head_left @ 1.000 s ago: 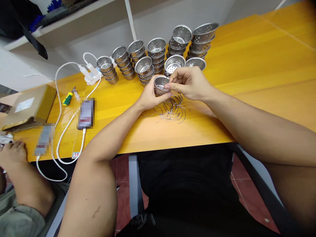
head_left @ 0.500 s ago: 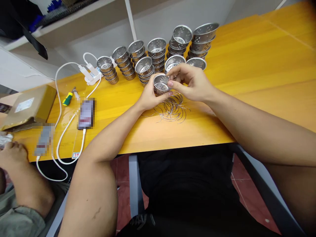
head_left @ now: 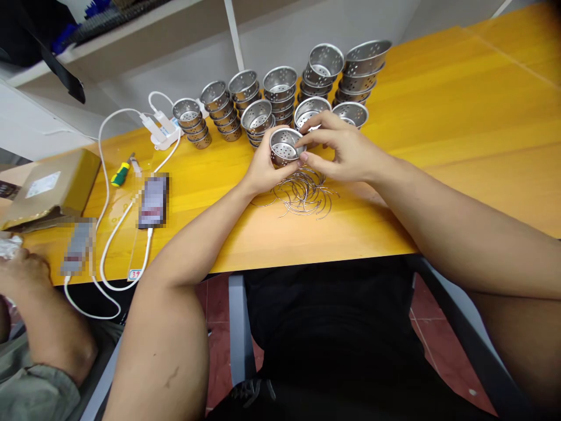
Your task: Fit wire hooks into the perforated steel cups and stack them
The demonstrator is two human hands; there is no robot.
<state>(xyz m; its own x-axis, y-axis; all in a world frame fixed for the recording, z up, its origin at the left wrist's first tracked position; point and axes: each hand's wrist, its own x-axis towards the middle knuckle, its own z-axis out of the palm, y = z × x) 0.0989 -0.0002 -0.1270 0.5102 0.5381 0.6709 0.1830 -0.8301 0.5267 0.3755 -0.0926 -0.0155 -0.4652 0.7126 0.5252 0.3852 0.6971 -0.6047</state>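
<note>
A small perforated metal cup [head_left: 284,151] is in my left hand [head_left: 262,169], its open top tilted towards me. The fingers wrap the far side and the thumb lies along the near side. At the cup's right edge is my right hand [head_left: 339,146], index finger over the rim and thumb against the outer wall. Any small piece between those fingertips is hidden. Just below the cup lies a loose pile of thin curved metal wires [head_left: 304,196] on the table.
Stacks of perforated cups [head_left: 280,88] stand along the back of the yellow table [head_left: 438,128]. Leftward are a power strip [head_left: 164,137] with white cables, a green-yellow screwdriver [head_left: 120,174], two phones [head_left: 153,202] and a cardboard box [head_left: 56,187]. Another person's hand [head_left: 26,272] is at far left.
The cup has shifted slightly left in my left hand. My right index finger has straightened and reaches over the rim; the thumb is slightly lower.
</note>
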